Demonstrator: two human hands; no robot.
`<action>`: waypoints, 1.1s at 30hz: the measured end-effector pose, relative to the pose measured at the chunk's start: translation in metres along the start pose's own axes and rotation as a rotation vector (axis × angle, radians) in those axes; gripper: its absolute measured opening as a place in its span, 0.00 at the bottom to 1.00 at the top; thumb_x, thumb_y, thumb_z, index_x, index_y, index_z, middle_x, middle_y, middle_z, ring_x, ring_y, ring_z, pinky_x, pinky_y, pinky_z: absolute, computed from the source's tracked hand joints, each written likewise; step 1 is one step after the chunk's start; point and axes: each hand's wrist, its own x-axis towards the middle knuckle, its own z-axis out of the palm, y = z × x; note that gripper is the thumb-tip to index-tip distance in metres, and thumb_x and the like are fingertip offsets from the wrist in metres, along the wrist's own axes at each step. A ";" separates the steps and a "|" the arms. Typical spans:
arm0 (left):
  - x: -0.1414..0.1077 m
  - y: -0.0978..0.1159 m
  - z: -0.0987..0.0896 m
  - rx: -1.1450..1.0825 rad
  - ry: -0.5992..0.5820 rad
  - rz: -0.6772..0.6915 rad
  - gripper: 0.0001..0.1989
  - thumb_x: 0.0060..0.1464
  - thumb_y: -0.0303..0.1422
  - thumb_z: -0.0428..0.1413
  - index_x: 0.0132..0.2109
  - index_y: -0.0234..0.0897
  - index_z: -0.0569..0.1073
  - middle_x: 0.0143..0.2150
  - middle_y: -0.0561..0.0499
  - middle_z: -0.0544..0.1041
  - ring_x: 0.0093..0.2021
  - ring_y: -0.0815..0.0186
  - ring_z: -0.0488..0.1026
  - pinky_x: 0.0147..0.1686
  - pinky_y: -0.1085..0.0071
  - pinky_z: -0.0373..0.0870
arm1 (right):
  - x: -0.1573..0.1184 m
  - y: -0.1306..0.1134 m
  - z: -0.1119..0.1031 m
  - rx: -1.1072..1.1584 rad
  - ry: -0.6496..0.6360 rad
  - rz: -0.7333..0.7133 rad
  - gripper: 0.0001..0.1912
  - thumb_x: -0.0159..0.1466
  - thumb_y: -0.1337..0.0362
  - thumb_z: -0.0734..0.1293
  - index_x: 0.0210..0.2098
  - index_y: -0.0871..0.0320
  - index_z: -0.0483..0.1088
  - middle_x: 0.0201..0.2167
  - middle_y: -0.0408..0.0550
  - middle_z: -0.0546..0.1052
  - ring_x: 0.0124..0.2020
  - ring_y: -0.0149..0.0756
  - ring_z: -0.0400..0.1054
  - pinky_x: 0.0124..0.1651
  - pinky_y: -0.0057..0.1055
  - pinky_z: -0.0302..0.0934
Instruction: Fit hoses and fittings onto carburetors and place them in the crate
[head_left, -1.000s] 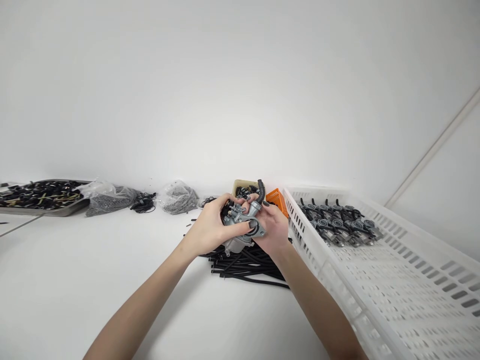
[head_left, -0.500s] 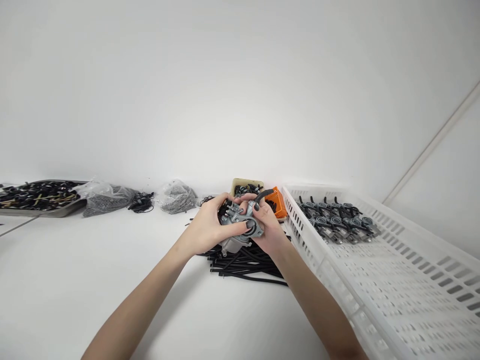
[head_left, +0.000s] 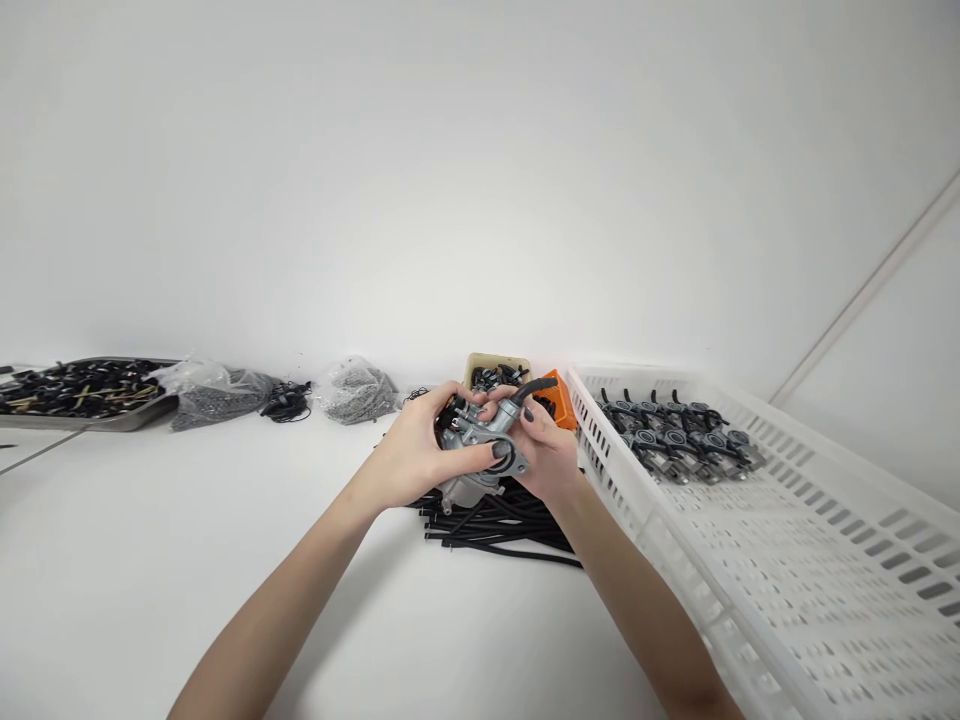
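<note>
A grey metal part like a carburetor (head_left: 472, 487) is held up between both hands, with a short black hose (head_left: 536, 387) sticking out of its upper right. My left hand (head_left: 412, 447) wraps round its left side, the thumb lying across the round opening. On the right, my right hand (head_left: 549, 452) has its fingers and thumb round the part near the base of the hose. Beneath the hands lies a pile of black hoses (head_left: 502, 525) on the white table (head_left: 360, 640).
A white perforated crate (head_left: 675, 540) at right holds several similar metal parts (head_left: 679, 440). Behind the hands are a yellow bin (head_left: 499, 359) and an orange basket (head_left: 566, 402). At left are a metal tray (head_left: 142, 417), plastic bags (head_left: 217, 395) and black bits (head_left: 286, 401).
The right thumb has shifted slightly up and right, and more of the hose's metal socket now shows. The left hand keeps nearly the same hold.
</note>
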 end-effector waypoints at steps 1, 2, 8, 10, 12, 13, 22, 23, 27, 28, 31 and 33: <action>0.000 0.000 0.000 -0.003 0.001 -0.005 0.24 0.44 0.44 0.66 0.46 0.39 0.72 0.41 0.52 0.77 0.39 0.59 0.69 0.39 0.66 0.63 | 0.000 0.001 0.000 -0.010 0.007 -0.012 0.18 0.58 0.51 0.76 0.41 0.54 0.76 0.34 0.49 0.80 0.43 0.44 0.76 0.46 0.38 0.73; 0.000 0.000 0.000 -0.003 0.003 -0.010 0.24 0.44 0.44 0.66 0.46 0.39 0.72 0.41 0.52 0.76 0.39 0.60 0.69 0.39 0.66 0.64 | 0.000 0.002 0.001 -0.017 0.018 -0.028 0.17 0.57 0.51 0.77 0.40 0.53 0.75 0.32 0.47 0.80 0.44 0.44 0.76 0.47 0.38 0.73; 0.003 -0.003 0.000 -0.032 -0.019 -0.019 0.24 0.44 0.44 0.66 0.45 0.38 0.71 0.38 0.53 0.76 0.36 0.61 0.68 0.38 0.67 0.64 | 0.002 0.000 0.004 -0.044 0.041 -0.064 0.21 0.55 0.48 0.79 0.41 0.52 0.75 0.29 0.46 0.79 0.47 0.45 0.76 0.47 0.37 0.73; 0.004 -0.004 -0.001 -0.068 -0.031 0.002 0.22 0.45 0.44 0.65 0.44 0.38 0.72 0.36 0.54 0.75 0.36 0.62 0.68 0.37 0.68 0.63 | 0.002 -0.002 0.003 -0.049 0.013 -0.030 0.24 0.56 0.47 0.77 0.45 0.54 0.76 0.33 0.49 0.81 0.45 0.46 0.77 0.46 0.39 0.73; 0.004 -0.005 -0.001 -0.091 -0.038 0.022 0.20 0.45 0.43 0.64 0.43 0.38 0.72 0.36 0.54 0.74 0.36 0.62 0.68 0.37 0.68 0.63 | 0.001 -0.003 0.001 -0.048 -0.004 0.000 0.23 0.57 0.47 0.76 0.45 0.55 0.77 0.36 0.51 0.82 0.45 0.47 0.77 0.47 0.41 0.74; 0.004 -0.005 -0.001 -0.096 -0.039 0.023 0.20 0.45 0.43 0.64 0.43 0.38 0.72 0.36 0.54 0.75 0.36 0.62 0.68 0.37 0.68 0.63 | 0.001 -0.003 0.001 -0.050 -0.005 0.003 0.22 0.57 0.48 0.76 0.44 0.55 0.76 0.36 0.51 0.82 0.46 0.48 0.77 0.48 0.42 0.73; 0.004 -0.004 -0.001 -0.069 -0.025 0.009 0.20 0.45 0.42 0.65 0.43 0.37 0.72 0.35 0.54 0.74 0.35 0.64 0.67 0.36 0.69 0.63 | 0.002 -0.001 0.001 -0.039 0.058 -0.022 0.26 0.57 0.47 0.75 0.49 0.53 0.74 0.31 0.46 0.80 0.50 0.45 0.75 0.52 0.40 0.72; 0.004 -0.004 -0.001 -0.070 -0.030 0.008 0.21 0.45 0.42 0.65 0.43 0.37 0.72 0.34 0.54 0.74 0.35 0.64 0.67 0.35 0.69 0.63 | 0.002 -0.001 0.001 -0.027 0.053 -0.014 0.25 0.57 0.48 0.75 0.49 0.53 0.75 0.32 0.46 0.80 0.49 0.44 0.75 0.51 0.39 0.73; 0.003 -0.002 -0.002 -0.074 -0.036 -0.005 0.22 0.44 0.43 0.65 0.43 0.37 0.71 0.34 0.54 0.74 0.34 0.63 0.67 0.35 0.70 0.64 | 0.001 -0.001 0.002 -0.092 0.082 -0.043 0.20 0.55 0.49 0.77 0.41 0.52 0.75 0.31 0.46 0.80 0.49 0.44 0.75 0.52 0.39 0.72; 0.003 -0.002 -0.002 -0.068 -0.036 -0.006 0.22 0.44 0.43 0.66 0.43 0.37 0.71 0.34 0.54 0.74 0.34 0.63 0.67 0.35 0.69 0.64 | 0.001 -0.002 0.002 -0.113 0.094 -0.054 0.20 0.54 0.48 0.78 0.39 0.52 0.74 0.31 0.46 0.79 0.50 0.45 0.75 0.53 0.39 0.72; 0.003 0.000 -0.003 -0.050 -0.042 0.005 0.24 0.43 0.45 0.66 0.43 0.37 0.71 0.34 0.54 0.73 0.34 0.63 0.67 0.34 0.69 0.64 | 0.000 -0.005 0.006 -0.114 0.087 -0.064 0.23 0.54 0.47 0.79 0.41 0.51 0.74 0.30 0.46 0.79 0.51 0.45 0.75 0.53 0.41 0.71; 0.002 0.001 -0.003 -0.053 -0.047 0.019 0.24 0.44 0.47 0.66 0.43 0.37 0.71 0.33 0.54 0.73 0.33 0.63 0.67 0.33 0.69 0.63 | -0.001 -0.009 0.008 -0.083 0.059 -0.032 0.26 0.54 0.46 0.78 0.46 0.52 0.75 0.31 0.46 0.79 0.48 0.45 0.75 0.51 0.41 0.72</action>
